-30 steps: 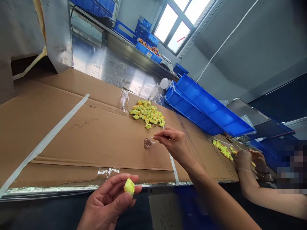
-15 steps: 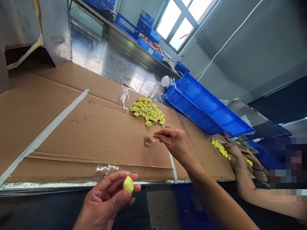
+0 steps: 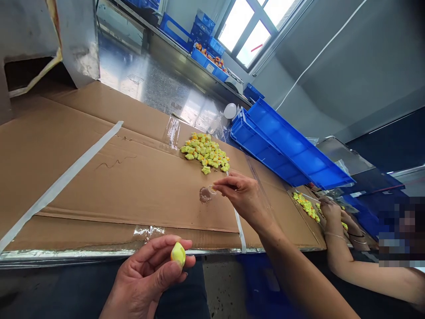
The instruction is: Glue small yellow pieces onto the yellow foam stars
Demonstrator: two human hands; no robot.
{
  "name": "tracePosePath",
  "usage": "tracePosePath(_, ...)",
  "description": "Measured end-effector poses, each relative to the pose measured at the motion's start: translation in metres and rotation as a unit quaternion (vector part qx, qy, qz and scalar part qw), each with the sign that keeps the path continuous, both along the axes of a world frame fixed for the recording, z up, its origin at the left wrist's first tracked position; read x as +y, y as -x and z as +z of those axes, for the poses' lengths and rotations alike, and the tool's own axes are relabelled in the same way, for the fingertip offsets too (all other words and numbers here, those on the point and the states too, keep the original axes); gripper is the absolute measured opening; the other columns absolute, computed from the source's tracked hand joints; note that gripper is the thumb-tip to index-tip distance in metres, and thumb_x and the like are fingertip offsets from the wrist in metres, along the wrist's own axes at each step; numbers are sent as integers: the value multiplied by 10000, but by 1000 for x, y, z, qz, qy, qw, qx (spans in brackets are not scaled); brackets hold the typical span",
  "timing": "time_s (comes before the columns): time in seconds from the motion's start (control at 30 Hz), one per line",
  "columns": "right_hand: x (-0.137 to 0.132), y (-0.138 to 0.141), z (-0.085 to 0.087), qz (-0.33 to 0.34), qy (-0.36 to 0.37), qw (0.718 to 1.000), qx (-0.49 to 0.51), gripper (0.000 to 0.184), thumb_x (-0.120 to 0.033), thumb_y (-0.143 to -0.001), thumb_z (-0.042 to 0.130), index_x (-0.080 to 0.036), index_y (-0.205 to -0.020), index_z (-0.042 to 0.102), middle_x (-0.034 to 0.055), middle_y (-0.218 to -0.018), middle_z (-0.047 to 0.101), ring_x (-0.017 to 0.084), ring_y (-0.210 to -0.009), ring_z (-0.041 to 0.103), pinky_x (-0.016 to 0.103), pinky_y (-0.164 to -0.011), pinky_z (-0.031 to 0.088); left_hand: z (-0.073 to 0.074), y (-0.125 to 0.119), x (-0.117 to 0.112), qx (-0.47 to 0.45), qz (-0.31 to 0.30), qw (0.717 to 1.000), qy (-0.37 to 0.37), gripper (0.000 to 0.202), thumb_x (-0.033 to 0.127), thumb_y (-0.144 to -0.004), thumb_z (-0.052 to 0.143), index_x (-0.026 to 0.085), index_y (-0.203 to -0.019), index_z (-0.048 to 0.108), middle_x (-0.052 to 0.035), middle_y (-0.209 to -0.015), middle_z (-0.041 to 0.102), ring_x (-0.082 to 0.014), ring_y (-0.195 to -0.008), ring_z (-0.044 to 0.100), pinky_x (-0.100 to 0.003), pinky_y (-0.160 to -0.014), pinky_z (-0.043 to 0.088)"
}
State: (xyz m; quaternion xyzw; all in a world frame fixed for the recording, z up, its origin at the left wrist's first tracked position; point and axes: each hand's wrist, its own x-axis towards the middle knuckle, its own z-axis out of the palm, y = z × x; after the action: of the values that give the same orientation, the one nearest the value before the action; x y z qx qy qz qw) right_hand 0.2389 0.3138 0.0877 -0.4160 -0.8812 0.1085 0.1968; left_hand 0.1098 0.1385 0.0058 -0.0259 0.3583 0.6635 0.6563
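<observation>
My left hand [image 3: 146, 277] is at the front edge of the table, pinching a small yellow-green toy piece [image 3: 178, 254] with a bit of orange on its side between thumb and fingers. Over the cardboard, the fingertips of my right hand [image 3: 245, 197] are pressed together on something tiny and pale that I cannot make out. They are at the right side of a wet-looking round brown patch [image 3: 205, 195]. Beyond it lies a heap of similar yellow-green pieces [image 3: 206, 153] with orange parts, and a single star-shaped piece [image 3: 206, 170] lies at its near side.
Brown cardboard [image 3: 133, 190] covers the table, crossed by white tape [image 3: 66, 181]. Stacked blue crates [image 3: 285, 146] stand at the back right. A co-worker's hands [image 3: 332, 210] work among more yellow pieces [image 3: 305, 206] at the right. A metal housing [image 3: 79, 44] rises at the left.
Both my hands keep nearly the same place and hold. The view has shifted very slightly. At the right, the co-worker's hands have moved a little.
</observation>
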Motion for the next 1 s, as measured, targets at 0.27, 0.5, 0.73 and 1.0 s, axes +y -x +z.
tracePosePath(0.27, 1, -2, 0, -4, 57, 997, 48, 115, -220, -775, 648, -201, -721, 748, -7, -623, 573, 138, -565, 530, 252, -528, 368, 5, -4, 4, 10, 25, 1000, 6, 318, 227, -431, 900, 195, -718, 766, -77, -780, 794, -183, -577, 718, -186, -512, 564)
tracePosePath(0.5, 14, -12, -5, -8, 155, 981, 118, 127, -279, -749, 682, -167, -742, 741, -10, -546, 602, 126, -491, 523, 233, -479, 396, 2, -3, 4, -4, 20, 1000, 13, 327, 222, -423, 902, 186, -718, 765, -87, -790, 793, -178, -560, 712, -181, -508, 561)
tracePosePath(0.73, 21, -14, -8, -25, 192, 969, 156, 128, -273, -730, 707, -150, -731, 745, -17, -519, 584, 109, -484, 493, 226, -478, 384, 4, -4, 2, 2, 15, 1000, 9, 293, 208, -478, 879, 185, -744, 757, -92, -835, 792, -177, -605, 714, -187, -557, 562)
tracePosePath(1.0, 21, -14, -12, -38, 196, 966, 164, 154, -291, -685, 726, -140, -708, 741, -10, -506, 583, 110, -468, 488, 225, -469, 390, -1, -1, 1, -3, -16, 1000, -13, 253, 163, -549, 849, 195, -779, 748, -89, -890, 788, -185, -672, 725, -200, -619, 565)
